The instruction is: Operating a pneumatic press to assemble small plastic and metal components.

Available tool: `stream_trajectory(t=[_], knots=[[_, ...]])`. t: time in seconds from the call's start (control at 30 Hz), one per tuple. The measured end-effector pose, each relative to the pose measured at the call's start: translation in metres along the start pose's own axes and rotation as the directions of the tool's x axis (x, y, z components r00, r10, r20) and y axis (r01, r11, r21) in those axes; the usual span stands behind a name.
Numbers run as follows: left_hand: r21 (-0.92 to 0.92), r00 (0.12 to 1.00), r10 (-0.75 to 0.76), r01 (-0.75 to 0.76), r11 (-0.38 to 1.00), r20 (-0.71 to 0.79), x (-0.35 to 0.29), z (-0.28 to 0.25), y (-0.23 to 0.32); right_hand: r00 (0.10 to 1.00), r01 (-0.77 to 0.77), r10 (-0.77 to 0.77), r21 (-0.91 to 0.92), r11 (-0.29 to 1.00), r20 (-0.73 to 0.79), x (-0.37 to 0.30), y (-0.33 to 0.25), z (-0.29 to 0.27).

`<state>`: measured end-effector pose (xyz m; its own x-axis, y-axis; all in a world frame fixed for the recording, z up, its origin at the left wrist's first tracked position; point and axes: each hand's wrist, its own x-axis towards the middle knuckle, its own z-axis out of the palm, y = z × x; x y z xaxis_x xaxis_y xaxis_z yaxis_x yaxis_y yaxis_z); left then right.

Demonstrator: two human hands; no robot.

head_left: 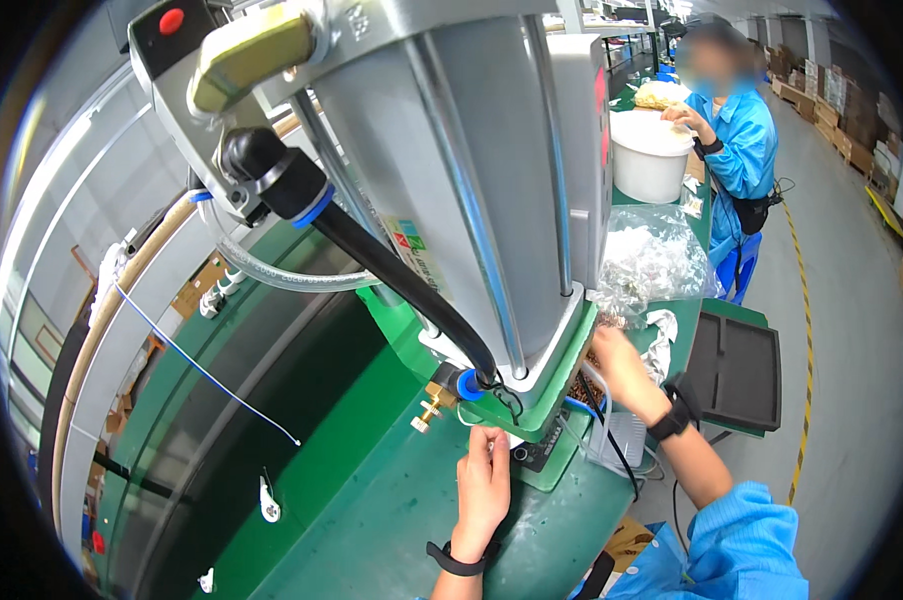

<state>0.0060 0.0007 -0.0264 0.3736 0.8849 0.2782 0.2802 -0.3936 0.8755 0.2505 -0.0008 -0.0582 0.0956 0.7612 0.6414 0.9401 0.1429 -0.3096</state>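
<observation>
A grey pneumatic press point(452, 190) with metal rods, a black hose and a green base plate fills the middle of the view. Close to its lower front is my left hand point(483, 485), thumb and fingers pressed together. What they pinch, if anything, is too small to make out. Beside it sits a small black control panel point(538, 452) with knobs. My right hand point(627, 372) reaches in at the press's right side, over small brown parts point(596, 392) in a bin. The press and the hand's own back conceal its fingertips. Both wrists wear black bands.
Right of the press lie a clear bag of white pieces point(652, 262) and a white bucket point(652, 160), where a co-worker in blue point(747, 140) stands. A black tray point(737, 370) is at the right. On the green conveyor rests a small white part point(269, 502); a thin cable point(212, 368) hangs above.
</observation>
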Motion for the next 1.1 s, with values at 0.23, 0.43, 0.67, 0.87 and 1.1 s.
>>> stream_trajectory(t=[0.23,0.43,0.67,0.87,1.1], knots=[[-0.035,1.000,-0.012,0.012,0.999,0.006,-0.001,0.002,0.005,0.943,0.097,-0.184,0.300,0.949,0.278,-0.002,0.012,0.049],[-0.045,1.000,-0.014,0.014,0.999,-0.015,0.001,0.006,0.005,0.975,0.043,-0.094,0.242,0.969,0.203,0.003,0.007,0.022],[-0.577,0.974,-0.227,0.185,0.796,-0.001,0.001,0.002,-0.011,0.972,-0.176,0.115,0.307,0.935,0.206,0.014,-0.027,-0.018],[-0.507,0.978,-0.155,0.065,0.859,-0.137,0.006,-0.039,-0.009,0.956,-0.282,0.293,0.307,0.909,0.012,-0.041,-0.010,-0.068],[0.363,0.871,-0.152,0.345,0.866,-0.466,0.046,-0.130,-0.136,0.944,-0.330,0.307,0.282,0.901,0.123,-0.067,-0.021,-0.087]])
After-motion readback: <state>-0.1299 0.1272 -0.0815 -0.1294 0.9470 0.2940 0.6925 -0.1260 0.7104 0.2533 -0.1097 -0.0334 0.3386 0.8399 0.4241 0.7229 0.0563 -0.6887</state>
